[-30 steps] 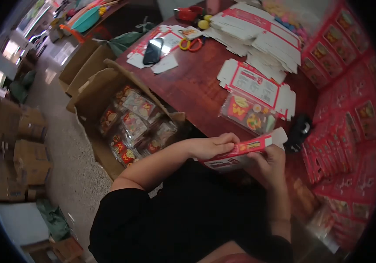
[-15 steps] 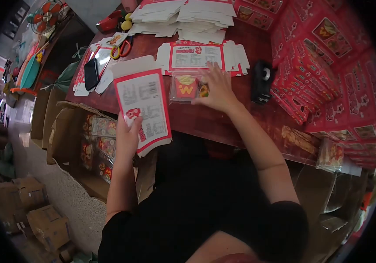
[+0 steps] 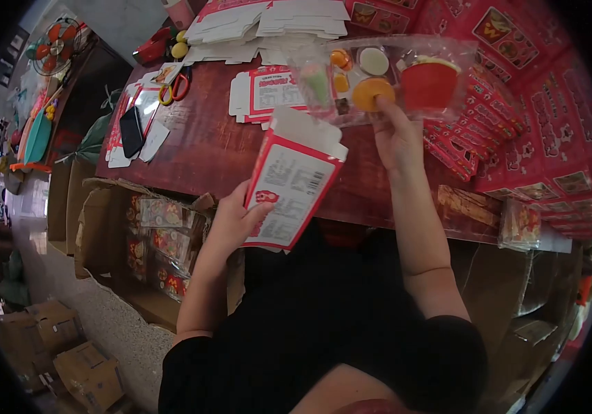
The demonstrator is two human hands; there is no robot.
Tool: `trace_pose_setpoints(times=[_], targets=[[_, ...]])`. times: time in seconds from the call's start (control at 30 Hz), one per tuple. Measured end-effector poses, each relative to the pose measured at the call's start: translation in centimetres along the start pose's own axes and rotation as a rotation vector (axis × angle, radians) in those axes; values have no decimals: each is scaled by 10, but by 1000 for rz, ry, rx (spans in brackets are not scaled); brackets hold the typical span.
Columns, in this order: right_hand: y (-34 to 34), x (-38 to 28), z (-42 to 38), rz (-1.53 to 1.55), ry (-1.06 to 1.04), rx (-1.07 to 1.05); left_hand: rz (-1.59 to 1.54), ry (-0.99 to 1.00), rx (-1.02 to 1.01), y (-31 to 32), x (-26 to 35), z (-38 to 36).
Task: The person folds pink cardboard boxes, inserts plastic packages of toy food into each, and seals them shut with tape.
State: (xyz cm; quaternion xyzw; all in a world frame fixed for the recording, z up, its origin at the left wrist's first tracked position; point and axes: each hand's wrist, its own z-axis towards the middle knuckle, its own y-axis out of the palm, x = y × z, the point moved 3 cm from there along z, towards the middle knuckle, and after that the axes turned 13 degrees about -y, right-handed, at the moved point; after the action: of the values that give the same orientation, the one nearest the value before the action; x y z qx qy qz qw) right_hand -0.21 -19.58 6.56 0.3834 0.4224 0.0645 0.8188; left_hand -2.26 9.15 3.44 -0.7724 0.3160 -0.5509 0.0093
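Observation:
My left hand [image 3: 236,219] grips a red-and-white printed carton [image 3: 289,190], tilted, with its upper end open and the pale flaps standing out. My right hand [image 3: 399,141] pinches a clear plastic pack [image 3: 409,58] by its lower edge, thumb in front, and holds it up above the table. Inside the pack are food-shaped pieces: a red cup, an orange disc, a white disc and smaller bits. The pack is just beyond and to the right of the carton's open end. Behind both lies a flattened carton [image 3: 263,93], partly hidden.
White-edged flat cartons [image 3: 261,27] are stacked at the table's back. Scissors [image 3: 174,88] and a black phone [image 3: 131,131] lie left. Red printed cartons [image 3: 544,131] pile up on the right. A cardboard box [image 3: 106,224] with several clear packs stands at the table's near left.
My right hand has lifted the clear pack off the table, up and to the right. My left hand has brought the carton rightward and tilted it; its upper end now shows open.

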Motion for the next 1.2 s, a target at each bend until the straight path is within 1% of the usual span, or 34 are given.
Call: trace_pose_setpoints(times=[0.03, 0.07, 0.1, 0.17, 0.2, 0.3, 0.4, 0.47, 0.5, 0.57, 0.6, 0.63, 0.7, 0.73, 0.83, 0.87, 0.93, 0.97, 1.03, 1.07, 1.1, 1.13, 1.17, 1.2], targets=[[-2, 4, -5, 37, 10, 17, -6, 62, -9, 8, 1, 2], [-12, 13, -8, 11, 69, 13, -11, 125, -16, 16, 0, 4], [-24, 18, -10, -17, 119, 8, -70, 202, 25, 21, -3, 9], [-43, 22, -9, -73, 222, -5, -173, 208, 9, 23, -7, 13], [-46, 19, -8, -103, 199, -28, -225, 210, 2, 22, -8, 14], [-45, 8, -6, -288, 227, -189, -230, 147, -68, 23, -16, 17], [-31, -9, -1, -565, 352, -470, -194, 140, -92, 28, -15, 16], [-24, -18, 15, -658, 64, -297, -201, 141, -115, 31, -13, 15], [-8, -21, 27, -270, 56, -72, -165, 148, -122, 31, -11, 13], [-17, -12, 41, -316, 61, -193, -95, 165, -132, 30, -3, 9], [-23, -7, 43, -339, 63, -255, -151, 157, -110, 31, -4, 10], [-28, 3, 38, -453, 153, -341, -205, 150, -86, 32, -6, 12], [-25, 15, 13, -709, 210, -640, -304, 122, -75, 35, -12, 15], [-23, 22, -3, -493, 304, -559, -350, 102, -87, 37, -15, 18], [-25, 25, -16, -474, 391, -600, -495, 40, -151, 49, -20, 24], [-22, 22, -17, -635, 424, -665, -539, 23, -164, 54, -18, 26], [-24, 26, -16, -610, 520, -681, -579, 3, -218, 57, -16, 33], [-25, 28, -16, -597, 566, -690, -552, 77, -190, 55, -9, 36], [-24, 36, -17, -618, 485, -812, -502, 226, -130, 51, 10, 45], [-23, 40, -19, -629, 446, -874, -456, 238, -120, 48, 13, 52], [-22, 43, -21, -623, 466, -884, -424, 287, -108, 45, 22, 57], [-18, 41, -22, -577, 366, -734, -391, 338, -95, 42, 31, 61], [-12, 37, -25, -528, 264, -586, -458, 321, -129, 40, 32, 67], [-8, 33, -28, -477, 160, -440, -496, 311, -99, 40, 33, 68]])
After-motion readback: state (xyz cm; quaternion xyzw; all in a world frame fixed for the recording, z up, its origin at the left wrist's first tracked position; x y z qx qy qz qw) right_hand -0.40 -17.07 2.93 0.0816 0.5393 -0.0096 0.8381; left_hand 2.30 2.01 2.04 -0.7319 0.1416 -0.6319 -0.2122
